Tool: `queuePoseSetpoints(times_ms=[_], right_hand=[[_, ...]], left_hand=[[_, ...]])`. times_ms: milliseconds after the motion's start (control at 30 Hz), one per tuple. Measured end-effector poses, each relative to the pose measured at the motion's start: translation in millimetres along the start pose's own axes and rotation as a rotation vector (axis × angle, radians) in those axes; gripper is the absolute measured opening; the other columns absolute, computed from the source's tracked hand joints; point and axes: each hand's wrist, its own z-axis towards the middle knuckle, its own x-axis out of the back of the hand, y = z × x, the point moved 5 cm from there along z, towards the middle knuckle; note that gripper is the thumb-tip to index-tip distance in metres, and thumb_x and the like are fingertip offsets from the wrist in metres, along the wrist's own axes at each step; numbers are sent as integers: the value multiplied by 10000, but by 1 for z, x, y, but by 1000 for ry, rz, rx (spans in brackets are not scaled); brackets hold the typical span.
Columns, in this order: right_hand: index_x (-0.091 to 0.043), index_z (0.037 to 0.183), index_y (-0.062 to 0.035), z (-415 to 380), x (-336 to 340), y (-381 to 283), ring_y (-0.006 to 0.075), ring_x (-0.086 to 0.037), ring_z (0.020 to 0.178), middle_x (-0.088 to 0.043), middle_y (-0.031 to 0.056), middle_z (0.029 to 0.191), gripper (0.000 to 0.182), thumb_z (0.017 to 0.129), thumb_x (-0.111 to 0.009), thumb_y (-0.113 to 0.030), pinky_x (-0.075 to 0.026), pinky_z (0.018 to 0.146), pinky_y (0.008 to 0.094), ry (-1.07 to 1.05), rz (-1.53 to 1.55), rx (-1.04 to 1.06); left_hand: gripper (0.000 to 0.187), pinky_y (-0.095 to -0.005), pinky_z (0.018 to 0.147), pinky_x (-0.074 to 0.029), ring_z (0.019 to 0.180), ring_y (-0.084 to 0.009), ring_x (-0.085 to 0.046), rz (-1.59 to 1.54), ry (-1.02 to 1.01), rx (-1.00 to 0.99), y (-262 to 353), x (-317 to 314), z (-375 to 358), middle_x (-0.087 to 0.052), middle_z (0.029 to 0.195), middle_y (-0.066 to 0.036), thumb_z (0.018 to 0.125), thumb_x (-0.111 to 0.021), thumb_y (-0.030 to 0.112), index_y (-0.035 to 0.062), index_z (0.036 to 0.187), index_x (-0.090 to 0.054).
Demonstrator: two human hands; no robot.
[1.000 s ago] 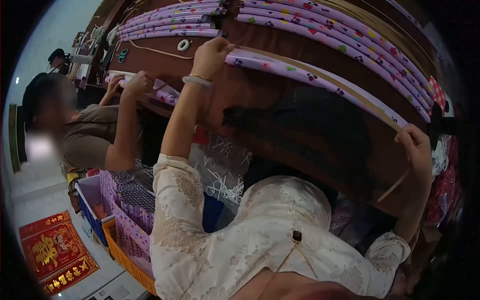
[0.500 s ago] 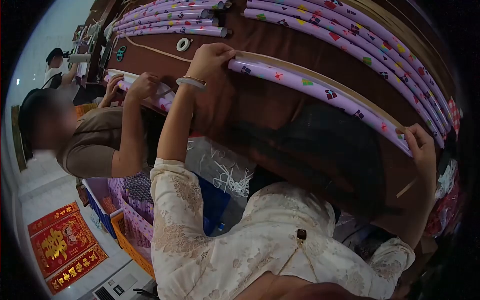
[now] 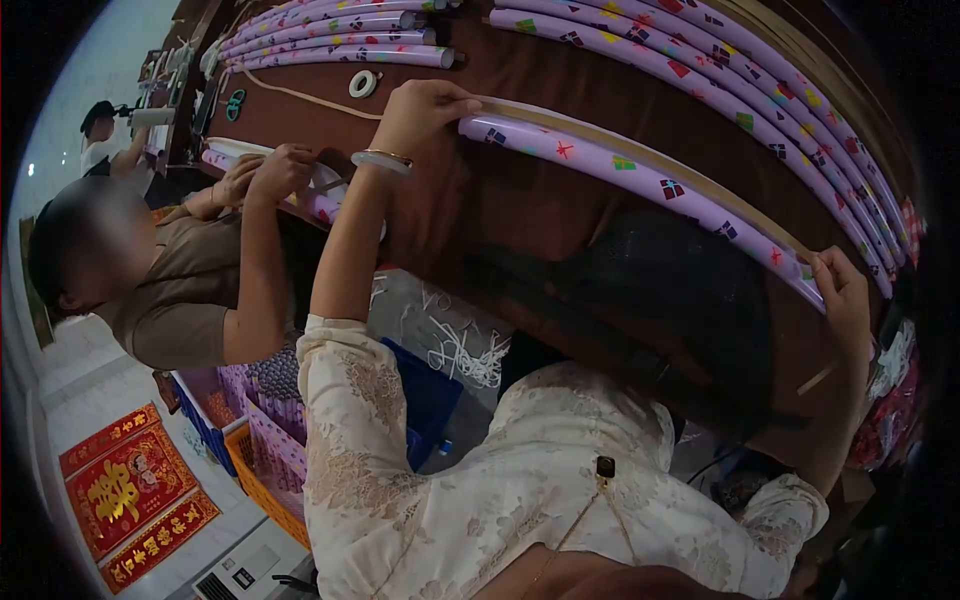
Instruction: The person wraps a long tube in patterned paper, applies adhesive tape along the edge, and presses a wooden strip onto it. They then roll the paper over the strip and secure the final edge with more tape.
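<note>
A purple roll of patterned paper (image 3: 640,177) lies slantwise on the brown table in front of me. Along its far side runs a narrow tan strip (image 3: 640,150), with a pale edge of paper beyond it near the left end. My left hand (image 3: 432,108), bangles at the wrist, pinches the strip's left end beside the roll's end. At the lower right, my right hand (image 3: 838,283) grips the strip's other end, close against the roll's right end. The thumbs and fingertips of both hands are pressed together.
More patterned rolls (image 3: 700,75) lie at the back right, others (image 3: 340,50) at the back left. A white tape ring (image 3: 363,84) and teal scissors (image 3: 235,105) rest on the table (image 3: 320,110). A co-worker (image 3: 180,270) handles another roll at left.
A pale edge of paper now shows beyond the tan strip near my left hand. My hands have barely moved. The co-worker's hands have come closer together.
</note>
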Motion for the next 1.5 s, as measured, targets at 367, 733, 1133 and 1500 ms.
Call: queuePoseSetpoints(times_ms=[367,733,1133,1500], right_hand=[[-501,774,-8,5,-7,5,53,-324,600,-376,-16,630,228,921,-494,-183,-259,525,226,24,3,50],[-515,765,-18,4,-10,9,54,-296,569,-344,-30,598,235,916,-503,-197,-231,496,246,60,-42,18],[-513,762,-16,3,-10,6,58,-319,583,-372,-19,608,255,915,-502,-219,-248,516,242,42,18,-22],[-526,790,-10,3,-13,9,66,-318,590,-374,-3,620,235,917,-495,-205,-260,525,249,61,-18,-11]], left_hand=[[324,-263,609,-465,656,-118,-582,125,-77,13,-9,-2,15,-645,712,-58,767,-707,321,18,881,-692],[292,-251,648,-499,698,-123,-612,-10,-119,144,-30,-4,30,-666,785,-75,722,-755,215,-17,842,-623],[327,-269,624,-486,676,-124,-621,219,89,-8,-16,-3,19,-664,718,-66,664,-789,269,28,824,-637],[326,-308,590,-493,678,-197,-650,150,231,-74,-25,-6,13,-670,717,-32,623,-769,391,129,790,-670]])
